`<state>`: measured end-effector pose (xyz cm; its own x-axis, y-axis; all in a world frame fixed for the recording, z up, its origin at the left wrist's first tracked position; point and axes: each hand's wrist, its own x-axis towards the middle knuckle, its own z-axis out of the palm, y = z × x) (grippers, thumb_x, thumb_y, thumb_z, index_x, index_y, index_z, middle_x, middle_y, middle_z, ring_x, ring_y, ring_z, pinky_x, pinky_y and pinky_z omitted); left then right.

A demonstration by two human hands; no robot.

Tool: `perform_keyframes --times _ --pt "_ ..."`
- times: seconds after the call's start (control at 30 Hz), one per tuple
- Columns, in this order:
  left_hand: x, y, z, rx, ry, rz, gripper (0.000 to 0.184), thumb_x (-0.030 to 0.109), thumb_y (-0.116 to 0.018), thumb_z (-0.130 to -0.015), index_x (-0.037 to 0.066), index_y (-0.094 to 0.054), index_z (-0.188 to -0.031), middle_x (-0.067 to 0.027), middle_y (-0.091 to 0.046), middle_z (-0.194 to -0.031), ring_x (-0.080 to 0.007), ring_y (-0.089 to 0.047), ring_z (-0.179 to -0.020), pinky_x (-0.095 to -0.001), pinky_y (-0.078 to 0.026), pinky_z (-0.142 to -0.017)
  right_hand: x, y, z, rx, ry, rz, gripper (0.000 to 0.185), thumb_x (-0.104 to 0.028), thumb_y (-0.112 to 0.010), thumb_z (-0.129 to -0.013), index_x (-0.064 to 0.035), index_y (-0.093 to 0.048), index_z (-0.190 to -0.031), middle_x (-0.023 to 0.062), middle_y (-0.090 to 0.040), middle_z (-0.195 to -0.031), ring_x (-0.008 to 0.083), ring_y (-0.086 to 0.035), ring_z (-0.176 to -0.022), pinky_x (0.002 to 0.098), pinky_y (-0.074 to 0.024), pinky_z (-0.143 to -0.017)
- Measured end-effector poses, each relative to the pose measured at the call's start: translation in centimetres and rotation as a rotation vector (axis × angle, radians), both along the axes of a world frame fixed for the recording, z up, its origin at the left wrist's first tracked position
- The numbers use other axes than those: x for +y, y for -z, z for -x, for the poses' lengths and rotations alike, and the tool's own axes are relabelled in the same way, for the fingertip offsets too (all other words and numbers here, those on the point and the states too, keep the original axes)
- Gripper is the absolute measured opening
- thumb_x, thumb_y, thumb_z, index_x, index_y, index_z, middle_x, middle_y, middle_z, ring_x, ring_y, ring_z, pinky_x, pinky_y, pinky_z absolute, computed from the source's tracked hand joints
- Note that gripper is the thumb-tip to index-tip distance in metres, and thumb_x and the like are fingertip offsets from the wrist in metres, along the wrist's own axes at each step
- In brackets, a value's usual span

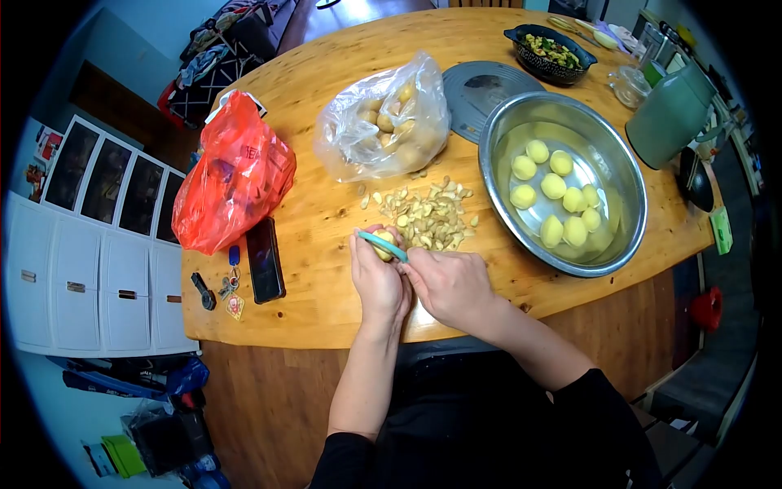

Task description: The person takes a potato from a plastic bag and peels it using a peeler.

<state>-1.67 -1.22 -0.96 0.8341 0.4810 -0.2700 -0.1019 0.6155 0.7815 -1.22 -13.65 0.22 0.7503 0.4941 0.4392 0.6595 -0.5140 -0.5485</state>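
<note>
Near the table's front edge, my left hand is closed around a small yellow potato. A teal-green peeler lies across that potato, its near end gripped in my right hand; the blade cannot be made out. Just beyond both hands is a loose heap of potato peelings. To the right, a large steel basin holds water and several peeled potatoes. Behind the heap, a clear plastic bag contains several unpeeled potatoes.
On the left lie a red plastic bag, a black phone and keys. A round grey mat touches the basin's far side. Further back right stand a dark dish of food and a green jug.
</note>
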Motion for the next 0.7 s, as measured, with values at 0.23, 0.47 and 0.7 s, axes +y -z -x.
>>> perform_keyframes --times 0.23,0.47,0.7 --pt "1.1 -0.4 0.2 -0.057 0.100 0.078 0.028 0.032 -0.035 -0.113 0.008 -0.049 -0.111 -0.0096 -0.061 -0.092 -0.0122 -0.051 -0.069 -0.0247 -0.039 -0.053 -1.4 -0.6 -1.5 0.115 0.113 -0.046 0.020 -0.024 -0.058 -0.102 -0.0064 -0.056 -0.092 0.0165 -0.064 -0.065 0.0380 -0.066 -0.061 0.0503 -0.0499 -0.055" --pt "0.9 -0.8 0.1 -0.070 0.118 0.071 0.031 0.035 -0.035 -0.114 0.008 -0.050 -0.112 -0.0079 -0.061 -0.092 -0.0112 -0.049 -0.068 -0.0243 -0.039 -0.054 -0.9 0.6 -1.3 0.205 0.088 -0.079 0.020 -0.025 -0.057 -0.102 -0.0076 -0.056 -0.092 0.0154 -0.066 -0.070 0.0392 -0.065 -0.061 0.0517 -0.0497 -0.056" --pt "0.3 0.3 -0.2 -0.022 0.012 -0.125 0.028 0.033 -0.036 -0.114 0.009 -0.047 -0.105 -0.0064 -0.059 -0.090 -0.0100 -0.047 -0.066 -0.0248 -0.039 -0.055 0.1 0.0 -0.1 0.112 -0.008 -0.066 0.021 -0.025 -0.057 -0.102 -0.0072 -0.055 -0.091 0.0126 -0.067 -0.070 0.0345 -0.066 -0.059 0.0485 -0.0494 -0.052"
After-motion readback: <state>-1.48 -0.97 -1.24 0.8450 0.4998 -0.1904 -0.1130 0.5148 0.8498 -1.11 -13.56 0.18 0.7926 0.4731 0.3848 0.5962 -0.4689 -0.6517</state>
